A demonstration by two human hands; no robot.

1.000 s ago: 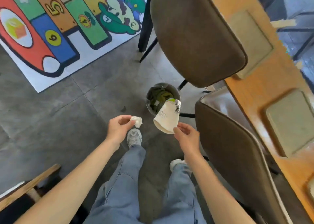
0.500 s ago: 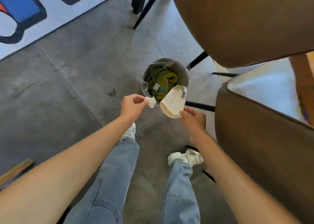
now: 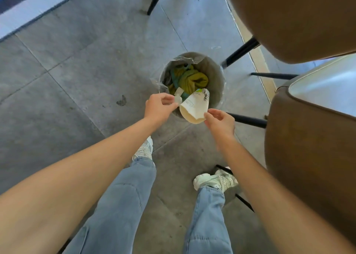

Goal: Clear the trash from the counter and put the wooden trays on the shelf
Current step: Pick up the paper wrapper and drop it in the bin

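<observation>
Left hand [image 3: 158, 107] pinching small crumpled white tissue scrap [image 3: 178, 99]; right hand [image 3: 219, 121] pinching rim of white printed paper cup [image 3: 194, 107]. Both poised above round grey plastic-lined bin [image 3: 215, 74]. Best release straight down, centred over opening, clear of rim.

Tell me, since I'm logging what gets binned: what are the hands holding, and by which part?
The right hand pinches the paper cup at its open rim. The left hand pinches a small crumpled white scrap at its edge, over the trash bin.
</observation>
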